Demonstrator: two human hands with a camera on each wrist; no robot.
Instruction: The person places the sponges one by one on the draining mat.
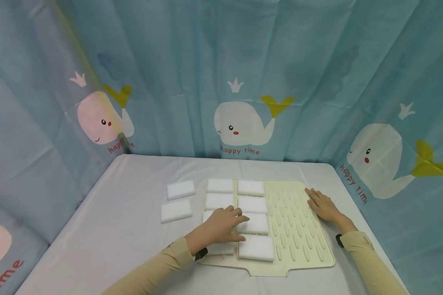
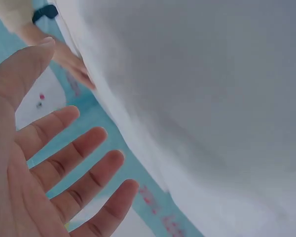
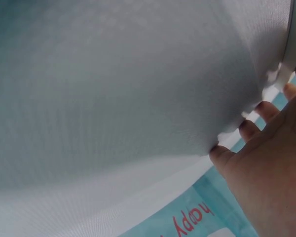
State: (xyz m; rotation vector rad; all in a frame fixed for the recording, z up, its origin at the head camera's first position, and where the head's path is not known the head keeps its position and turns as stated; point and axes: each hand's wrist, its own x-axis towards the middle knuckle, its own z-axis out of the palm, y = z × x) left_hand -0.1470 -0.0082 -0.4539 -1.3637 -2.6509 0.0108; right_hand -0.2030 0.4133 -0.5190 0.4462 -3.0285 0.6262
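A cream ridged mat (image 1: 292,229) lies on the white-covered table, a tab at its near edge. White rectangular sponge-like blocks stand in two columns on its left half. My left hand (image 1: 221,225) is over these columns with fingers spread and nothing in its grasp, as its bare palm in the left wrist view shows. Its fingertips overlap a block (image 1: 257,223) and the nearest block (image 1: 256,248) of the right column. My right hand (image 1: 323,207) rests at the mat's right edge, fingers extended. Part of the left column is hidden behind my left hand.
Left of the mat, two more white blocks lie on the table, a farther block (image 1: 181,190) and a nearer block (image 1: 176,211). A blue curtain (image 1: 181,119) printed with whales encloses the table at the back and sides.
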